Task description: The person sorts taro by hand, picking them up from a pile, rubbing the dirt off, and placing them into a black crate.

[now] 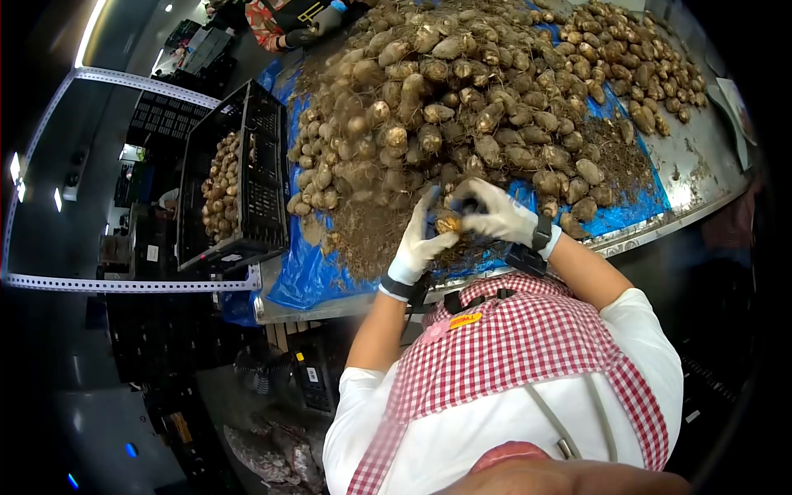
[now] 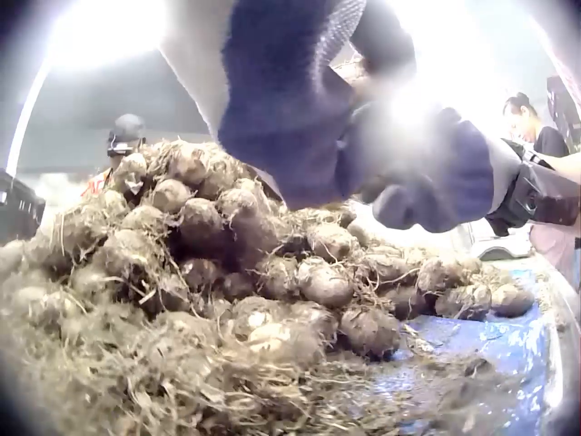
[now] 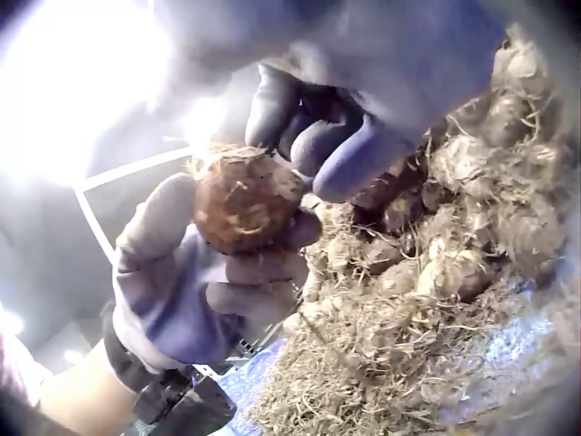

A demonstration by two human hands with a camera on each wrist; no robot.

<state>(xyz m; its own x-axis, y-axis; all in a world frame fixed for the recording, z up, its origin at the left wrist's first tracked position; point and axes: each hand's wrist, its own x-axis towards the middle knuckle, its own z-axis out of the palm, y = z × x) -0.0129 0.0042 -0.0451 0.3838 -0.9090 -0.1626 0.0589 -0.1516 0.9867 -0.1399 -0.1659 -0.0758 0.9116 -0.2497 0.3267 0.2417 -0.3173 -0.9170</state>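
Both hands wear white gloves with blue-grey palms. My left hand [image 1: 419, 245] grips a round brown taro corm [image 3: 243, 202], its fingers under and around it in the right wrist view. From the other side my right hand [image 1: 501, 216] has curled fingers at the corm's fibrous top, thumb against it. In the left wrist view the gloves largely hide the corm. Just beyond the hands rises a big heap of taro corms [image 1: 429, 136], soil-covered and hairy with roots.
Blue plastic sheeting [image 1: 301, 280] covers part of the metal table [image 1: 689, 177]. Loose roots and soil [image 1: 371, 239] lie left of my hands. A black crate [image 1: 262, 186] holding corms stands left. A second corm pile [image 1: 635, 62] is back right. Another person's gloved hand [image 1: 301, 37] appears across the table.
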